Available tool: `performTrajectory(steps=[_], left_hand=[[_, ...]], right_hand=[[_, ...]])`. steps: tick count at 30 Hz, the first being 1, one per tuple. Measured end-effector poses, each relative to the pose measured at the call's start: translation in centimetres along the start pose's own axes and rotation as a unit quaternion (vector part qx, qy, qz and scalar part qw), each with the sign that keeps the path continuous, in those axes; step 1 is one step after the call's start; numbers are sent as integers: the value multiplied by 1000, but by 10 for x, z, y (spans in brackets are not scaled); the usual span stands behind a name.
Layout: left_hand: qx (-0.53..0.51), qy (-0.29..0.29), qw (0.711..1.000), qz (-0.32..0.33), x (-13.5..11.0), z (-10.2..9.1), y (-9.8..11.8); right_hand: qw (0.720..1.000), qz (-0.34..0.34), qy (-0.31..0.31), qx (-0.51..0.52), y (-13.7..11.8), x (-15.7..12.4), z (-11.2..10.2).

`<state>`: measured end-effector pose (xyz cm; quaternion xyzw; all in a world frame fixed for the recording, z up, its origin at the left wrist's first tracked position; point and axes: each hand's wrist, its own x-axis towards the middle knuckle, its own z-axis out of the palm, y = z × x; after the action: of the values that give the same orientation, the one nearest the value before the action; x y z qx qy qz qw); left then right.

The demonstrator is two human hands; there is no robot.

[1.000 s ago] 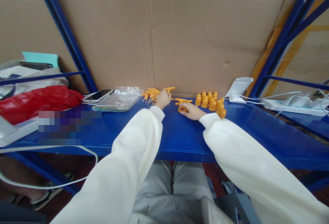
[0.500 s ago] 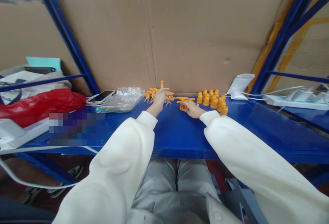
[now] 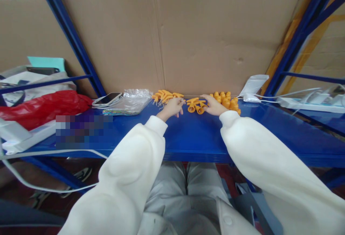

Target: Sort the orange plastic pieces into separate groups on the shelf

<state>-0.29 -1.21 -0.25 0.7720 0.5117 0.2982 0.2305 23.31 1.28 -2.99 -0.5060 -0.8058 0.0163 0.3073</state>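
Note:
My left hand [image 3: 172, 108] is closed just in front of a pile of orange T-shaped corkscrews [image 3: 164, 95] with thin metal spirals. A small metal spiral pokes out at its fingertips; the handle of that corkscrew is hidden by the hand. To the right, my right hand [image 3: 215, 106] has thumb and fingers apart beside a small group of orange T-handled pieces [image 3: 194, 102]. Two of these lie with round hollow ends towards me, and the thumb is close to the right one. Behind and right of this hand stand several orange caps [image 3: 225, 102], partly covered by it.
Clear plastic bags [image 3: 132, 102] and a phone [image 3: 108, 99] lie left on the blue shelf [image 3: 194, 138]. Further left are a red bag [image 3: 45, 107] and a white power strip [image 3: 32, 134]. A white packet [image 3: 253, 88] leans by cables at right. Cardboard [image 3: 210, 41] walls the back.
My left hand has come down and towards me from the corkscrew pile, a spiral now at its fingertips. My right hand has let go of an orange piece and shifted right.

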Motion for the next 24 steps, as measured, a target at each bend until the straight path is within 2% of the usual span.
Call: performTrajectory(steps=[4, 6, 8, 14, 18, 24], left_hand=[[142, 86, 982, 90, 5, -2, -10], [179, 113, 972, 100, 7, -3, -14], [198, 115, 969, 94, 10, -2, -17], [206, 85, 969, 107, 15, 4, -29], [178, 90, 974, 110, 14, 3, -31], [116, 103, 984, 88, 10, 0, -24]], right_hand=[[993, 60, 91, -36, 2, -3, -26], [986, 109, 114, -56, 0, -6, -38], [976, 161, 116, -88, -5, -9, -47], [923, 308, 49, -227, -16, -23, -66], [890, 377, 24, -254, -15, -29, -76], [898, 374, -69, -220, -18, -34, -87]])
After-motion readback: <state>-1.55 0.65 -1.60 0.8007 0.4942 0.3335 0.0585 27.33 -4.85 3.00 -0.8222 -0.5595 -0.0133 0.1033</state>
